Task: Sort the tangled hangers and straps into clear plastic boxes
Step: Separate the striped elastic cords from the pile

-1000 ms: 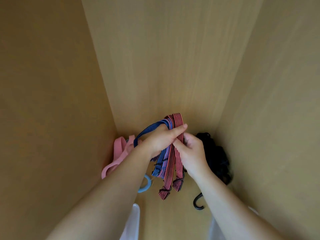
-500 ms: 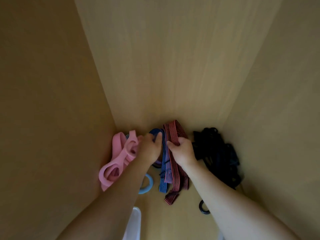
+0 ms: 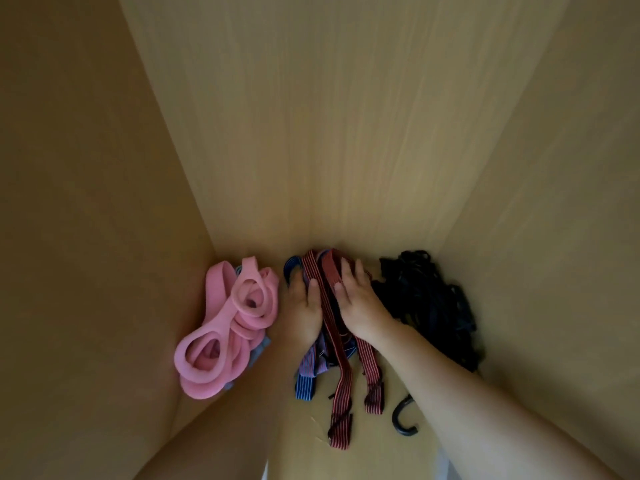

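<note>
The red striped straps (image 3: pixel 341 382) and a blue striped strap (image 3: pixel 304 389) are lying in a bundle on the wooden floor (image 3: pixel 301 445) against the back wall, their loose ends trailing toward the camera. The left hand (image 3: pixel 304 310) and right hand (image 3: pixel 360 303) are pressing down on the bundle side by side with flat, straight fingers, gripping nothing and covering its middle. Pink bands (image 3: pixel 225 327) are sitting coiled just to the left, hiding something grey-blue underneath. To the right, touching the right hand, a black tangle (image 3: pixel 433 306) is lying too dark to make out. A black hook (image 3: pixel 401 424) is showing beside the right forearm, partly cut off by it.
</note>
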### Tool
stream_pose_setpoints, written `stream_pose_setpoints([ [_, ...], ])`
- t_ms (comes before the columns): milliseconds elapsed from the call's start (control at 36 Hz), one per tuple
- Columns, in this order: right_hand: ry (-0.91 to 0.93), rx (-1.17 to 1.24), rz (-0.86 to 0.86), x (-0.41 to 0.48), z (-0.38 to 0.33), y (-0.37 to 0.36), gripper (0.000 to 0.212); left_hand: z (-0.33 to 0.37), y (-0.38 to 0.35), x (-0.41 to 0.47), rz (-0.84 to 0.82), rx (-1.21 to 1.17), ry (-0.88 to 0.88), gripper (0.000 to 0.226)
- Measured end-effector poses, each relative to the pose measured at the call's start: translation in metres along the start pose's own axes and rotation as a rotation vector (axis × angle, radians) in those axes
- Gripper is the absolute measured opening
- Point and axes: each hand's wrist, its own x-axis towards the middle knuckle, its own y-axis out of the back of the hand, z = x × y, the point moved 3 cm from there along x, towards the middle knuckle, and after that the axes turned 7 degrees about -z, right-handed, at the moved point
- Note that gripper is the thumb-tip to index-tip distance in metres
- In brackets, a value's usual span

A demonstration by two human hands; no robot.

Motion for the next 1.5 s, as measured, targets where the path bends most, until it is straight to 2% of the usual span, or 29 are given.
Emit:
stream_pose_setpoints([
  [111, 0.015, -0.111, -0.073, 0.011, 0.002, -0.024, 0.052, -0.001, -0.003, -0.003, -0.034, -0.078, 0.038, 0.07],
  [194, 0.017, -0.09, -0.142, 0.014, -0.001, -0.02, 0.051, -0.007, -0.003, 0.001, -0.033, -0.149, 0.064, 0.054],
  [278, 0.045, -0.038, -0.177, 0.007, 0.007, -0.008, 0.052, -0.008, -0.002, -0.002, -0.054, -0.063, 0.021, 0.056],
  [333, 0.096, -0.002, -0.089, -0.005, 0.012, 0.005, 0.048, -0.003, 0.002, -0.009, -0.039, -0.02, 0.002, 0.059],
  [389, 0.156, -0.034, 0.077, -0.021, 0.019, 0.018, 0.039, 0.011, 0.008, -0.022, -0.002, -0.004, -0.021, 0.058],
  [444, 0.176, -0.212, 0.282, -0.032, 0.032, 0.03, 0.035, 0.033, 0.011, -0.043, 0.022, 0.144, -0.065, 0.062],
  [472, 0.118, -0.322, 0.32, -0.038, 0.039, 0.035, 0.038, 0.046, 0.011, -0.054, 0.0, 0.225, -0.069, 0.067],
  [556, -0.194, -0.559, 0.176, -0.053, 0.066, 0.041, 0.059, 0.062, -0.002, -0.073, -0.177, 0.363, 0.014, 0.081],
  [639, -0.294, -0.608, 0.016, -0.06, 0.085, 0.04, 0.069, 0.067, -0.018, -0.075, -0.291, 0.476, 0.068, 0.098],
  [750, -0.255, -0.582, -0.128, -0.057, 0.092, 0.033, 0.072, 0.068, -0.032, -0.069, -0.378, 0.603, 0.136, 0.108],
  [889, -0.115, -0.599, -0.193, -0.046, 0.09, 0.028, 0.067, 0.065, -0.04, -0.062, -0.402, 0.634, 0.099, 0.091],
  [972, -0.108, -0.658, -0.26, -0.044, 0.092, 0.027, 0.07, 0.062, -0.04, -0.062, -0.38, 0.625, 0.085, 0.087],
  [1056, -0.155, -0.715, -0.242, -0.044, 0.099, 0.031, 0.075, 0.062, -0.038, -0.064, -0.366, 0.627, 0.075, 0.086],
  [1250, -0.246, -0.772, -0.128, -0.038, 0.107, 0.039, 0.054, 0.054, -0.025, -0.063, -0.32, 0.596, 0.087, 0.082],
  [1500, -0.161, -0.714, -0.172, -0.056, 0.087, 0.047, 0.067, 0.054, -0.018, -0.073, -0.354, 0.629, 0.012, 0.087],
])
